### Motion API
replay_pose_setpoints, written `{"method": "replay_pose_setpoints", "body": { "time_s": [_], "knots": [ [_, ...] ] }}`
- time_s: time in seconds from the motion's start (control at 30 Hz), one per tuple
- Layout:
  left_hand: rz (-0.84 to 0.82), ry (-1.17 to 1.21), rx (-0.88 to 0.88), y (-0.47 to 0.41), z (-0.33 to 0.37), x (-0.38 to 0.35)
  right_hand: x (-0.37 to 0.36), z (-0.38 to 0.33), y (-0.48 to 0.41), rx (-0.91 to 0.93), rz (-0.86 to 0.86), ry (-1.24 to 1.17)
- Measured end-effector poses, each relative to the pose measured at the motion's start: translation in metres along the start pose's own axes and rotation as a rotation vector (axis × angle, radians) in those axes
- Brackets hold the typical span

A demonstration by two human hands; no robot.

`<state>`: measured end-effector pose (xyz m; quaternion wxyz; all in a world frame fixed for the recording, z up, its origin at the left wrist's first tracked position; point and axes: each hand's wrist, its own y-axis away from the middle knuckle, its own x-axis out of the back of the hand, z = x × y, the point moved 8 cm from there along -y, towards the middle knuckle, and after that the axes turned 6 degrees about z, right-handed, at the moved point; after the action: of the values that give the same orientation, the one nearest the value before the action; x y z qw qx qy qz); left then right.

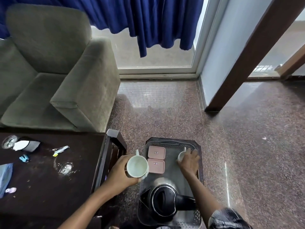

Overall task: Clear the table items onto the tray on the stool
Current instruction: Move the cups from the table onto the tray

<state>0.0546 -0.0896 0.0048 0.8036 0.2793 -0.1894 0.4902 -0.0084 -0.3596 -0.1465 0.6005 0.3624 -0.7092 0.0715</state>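
Observation:
A grey tray (171,176) lies on a dark stool between the table and the open floor. On it sit two pink lidded boxes (156,158) at the far left and a black and steel kettle (163,201) at the near end. My left hand (119,172) grips a pale green mug (137,166), held above the tray's left edge. My right hand (189,161) holds a second pale mug (181,155) low over the tray's far right corner; whether it touches the tray I cannot tell.
The dark wooden table (49,187) at left carries a stapler (60,149), a blue clip (24,158), two glass pieces (66,168), a mesh holder with paper (27,145) and a blue cloth (5,177). A grey armchair (54,76) stands behind it. Speckled floor lies right of the stool.

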Motion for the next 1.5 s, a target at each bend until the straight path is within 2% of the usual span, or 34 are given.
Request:
{"method": "replay_pose_setpoints", "body": {
  "time_s": [0.1, 0.17, 0.23, 0.27, 0.57, 0.8, 1.07, 1.5],
  "knots": [
    [-0.011, -0.026, 0.007, -0.002, -0.001, -0.004, 0.024, -0.024, 0.019, 0.053, -0.069, -0.35],
    [-0.012, -0.084, -0.007, -0.005, -0.002, -0.009, 0.037, -0.052, 0.055, 0.085, -0.309, -0.699],
    [-0.018, -0.144, -0.022, -0.009, -0.002, -0.015, 0.051, -0.079, 0.094, 0.161, -0.495, -0.879],
    [-0.019, -0.166, -0.029, -0.01, 0.0, -0.017, 0.057, -0.088, 0.108, 0.194, -0.531, -0.904],
    [-0.114, -0.284, -0.124, -0.017, 0.024, -0.047, 0.063, -0.079, 0.096, 0.191, -0.226, -0.668],
    [-0.027, -0.254, -0.08, -0.018, 0.017, -0.037, 0.058, -0.049, 0.037, 0.097, -0.102, -0.528],
    [-0.008, -0.213, 0.111, 0.012, -0.039, -0.007, 0.022, -0.029, 0.0, -0.058, -0.108, -0.388],
    [0.019, -0.096, 0.217, 0.034, -0.06, 0.006, 0.01, -0.028, -0.006, -0.054, -0.042, -0.267]
  ]
}}
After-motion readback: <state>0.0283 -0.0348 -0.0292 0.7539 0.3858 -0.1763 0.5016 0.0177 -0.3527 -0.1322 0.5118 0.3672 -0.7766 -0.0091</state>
